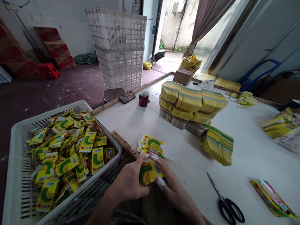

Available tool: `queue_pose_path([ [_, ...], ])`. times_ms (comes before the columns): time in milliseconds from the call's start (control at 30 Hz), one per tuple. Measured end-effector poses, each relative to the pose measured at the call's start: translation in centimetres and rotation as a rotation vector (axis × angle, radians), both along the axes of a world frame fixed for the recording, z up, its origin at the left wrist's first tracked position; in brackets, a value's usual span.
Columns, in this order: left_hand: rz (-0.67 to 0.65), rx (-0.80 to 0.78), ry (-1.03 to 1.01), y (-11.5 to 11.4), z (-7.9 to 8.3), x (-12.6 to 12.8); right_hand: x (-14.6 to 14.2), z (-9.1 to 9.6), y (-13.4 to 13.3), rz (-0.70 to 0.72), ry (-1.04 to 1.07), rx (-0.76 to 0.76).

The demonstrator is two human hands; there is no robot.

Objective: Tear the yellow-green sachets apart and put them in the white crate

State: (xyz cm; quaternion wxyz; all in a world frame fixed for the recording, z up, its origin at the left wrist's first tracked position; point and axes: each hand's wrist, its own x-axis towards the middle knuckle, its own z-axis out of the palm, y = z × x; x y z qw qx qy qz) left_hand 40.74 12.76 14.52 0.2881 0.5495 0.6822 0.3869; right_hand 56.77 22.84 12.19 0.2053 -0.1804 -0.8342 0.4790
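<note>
Between my two hands is a small yellow and green printed card packet (148, 173), held just over the table's near edge. My left hand (130, 181) grips its left side, with the thumb and fingers closed on it. On the other side my right hand (172, 186) pinches the packet's upper right part; white tape wraps some fingertips. Just beyond my fingers lies a small pile of similar yellow cards (152, 145). To my left, a white plastic crate (17, 160) is heaped with yellow packets (64, 164).
Black-handled scissors (224, 203) and a colourful blister pack (273, 198) lie at the right on the white table (184, 199). Stacked bundles of yellow cards (190, 102) stand farther back. A maroon mug (143, 99) and a phone (127, 97) are near the left edge; tall stacked crates (121, 50) stand behind.
</note>
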Motion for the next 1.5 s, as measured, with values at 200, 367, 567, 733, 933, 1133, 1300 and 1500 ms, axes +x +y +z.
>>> queue_pose_path([
  [200, 0.29, 0.226, -0.471, 0.2, -0.3, -0.4, -1.8, -1.6, 1.9, -0.151, 0.023, 0.074],
  [367, 0.906, 0.74, -1.304, 0.4, -1.1, -2.9, -3.2, -3.4, 5.8, -0.483, -0.277, 0.37],
  [567, 0.889, 0.454, -1.61, 1.3, -2.2, -1.6, -3.6, -3.8, 5.6, -0.457, -0.402, 0.446],
  [733, 0.796, 0.366, -1.566, 2.3, -2.1, 0.4, -3.7, -3.8, 5.2, -0.441, -0.405, 0.46],
  [933, 0.777, 0.322, -1.498, 1.7, -3.1, 0.6, -4.2, -3.5, 5.2, -0.488, -0.302, 0.381],
  [1133, 0.79, 0.372, -1.428, 1.7, -3.9, 1.7, -3.6, -2.5, 3.7, -0.482, -0.078, 0.167],
  [1300, 0.593, 0.546, -1.398, 2.3, -2.3, 2.8, -3.4, -0.7, -0.6, -0.14, 0.179, -0.343],
  [1500, 0.692, 0.674, -1.286, 2.7, -1.8, 2.2, -4.2, 0.4, -3.9, -0.06, 0.173, -0.426],
])
